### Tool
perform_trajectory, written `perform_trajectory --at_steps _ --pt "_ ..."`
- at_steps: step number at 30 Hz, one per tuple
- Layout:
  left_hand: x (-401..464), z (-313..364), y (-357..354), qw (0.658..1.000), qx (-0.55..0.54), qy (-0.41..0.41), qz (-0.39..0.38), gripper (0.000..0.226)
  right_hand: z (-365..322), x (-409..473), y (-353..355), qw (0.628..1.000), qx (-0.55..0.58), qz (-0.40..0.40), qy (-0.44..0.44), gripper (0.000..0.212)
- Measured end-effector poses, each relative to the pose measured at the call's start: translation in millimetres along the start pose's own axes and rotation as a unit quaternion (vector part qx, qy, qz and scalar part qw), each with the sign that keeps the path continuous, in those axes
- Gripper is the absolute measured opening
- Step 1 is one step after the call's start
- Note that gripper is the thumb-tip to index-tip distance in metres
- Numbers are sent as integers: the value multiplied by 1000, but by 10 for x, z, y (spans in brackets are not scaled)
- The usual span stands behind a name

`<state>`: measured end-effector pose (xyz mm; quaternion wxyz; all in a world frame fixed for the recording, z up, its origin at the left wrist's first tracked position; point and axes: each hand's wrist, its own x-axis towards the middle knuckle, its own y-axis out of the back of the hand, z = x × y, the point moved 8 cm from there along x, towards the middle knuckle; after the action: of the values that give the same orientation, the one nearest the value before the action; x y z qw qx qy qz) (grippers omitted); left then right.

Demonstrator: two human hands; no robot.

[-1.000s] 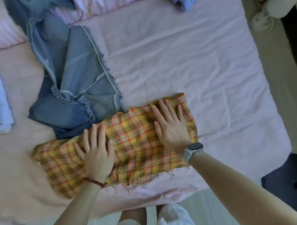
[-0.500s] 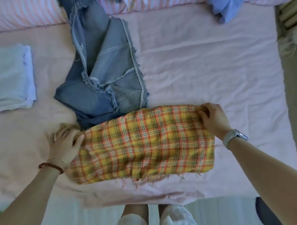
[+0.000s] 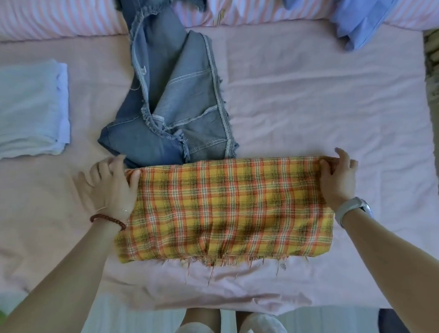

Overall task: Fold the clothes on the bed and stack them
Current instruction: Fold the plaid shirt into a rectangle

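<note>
Soft, even daylight, bright, no glare. Faint shadows only. Wide-angle bowing at edges; slight softness overall, corners blurrier. Pale pink sheeted bed (image 3: 317, 100) a bit washed out.

A yellow-and-orange plaid cloth (image 3: 226, 209) lies flat near the front edge of the pink bed (image 3: 317, 100), folded into a wide band with frayed threads along its near edge. Its far edge overlaps a crumpled blue denim garment (image 3: 175, 109) with frayed hems. A folded pale blue garment (image 3: 27, 105) sits at the bed's left, and a light blue shirt (image 3: 358, 19) lies bunched at the far right.
</note>
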<state>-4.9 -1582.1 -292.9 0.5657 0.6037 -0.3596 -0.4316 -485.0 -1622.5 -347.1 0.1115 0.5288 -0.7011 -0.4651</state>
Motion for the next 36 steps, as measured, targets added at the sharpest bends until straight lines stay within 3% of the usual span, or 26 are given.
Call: perform_trajectory --at_steps 4,9,13,16,22,26,28,30,32,33,34,36 --pt "-443 382 151 995 -28 -73 63 46 271 -296 16 986 125 -3 -113 63" --pt "-1186 1126 -325 980 -36 -150 -123 62 641 -732 -102 973 147 -59 -166 50" --pt "-1093 1174 -748 976 3 -95 -195 73 636 -740 -158 949 225 -123 -183 36" --pt "-1005 1172 -909 969 43 -98 -222 76 580 -727 -200 932 265 -160 -188 29" --pt "-955 1191 -983 957 69 -94 -265 76 411 -804 -172 911 324 -176 -185 27" --pt "-902 1234 -931 942 63 -92 -317 73 83 -903 51 926 317 -167 -119 21" --pt "-885 1240 -820 939 8 -93 -330 67 -198 -1007 199 942 288 -162 -50 19" --pt "-858 1187 -598 936 -130 -73 -318 56 -542 -1170 307 953 257 -160 13 19" --pt "-857 1004 -355 901 -307 -21 -306 36 -919 -1387 310 956 227 -175 59 19" --pt "-896 868 -253 856 -403 31 -323 26 -1113 -1516 246 955 212 -193 79 17" --pt "-963 724 -176 788 -497 98 -350 22 -1315 -1662 145 952 193 -216 101 18" --pt "-1127 394 -121 633 -634 213 -389 33 -1744 -1983 -145 943 152 -256 150 27"
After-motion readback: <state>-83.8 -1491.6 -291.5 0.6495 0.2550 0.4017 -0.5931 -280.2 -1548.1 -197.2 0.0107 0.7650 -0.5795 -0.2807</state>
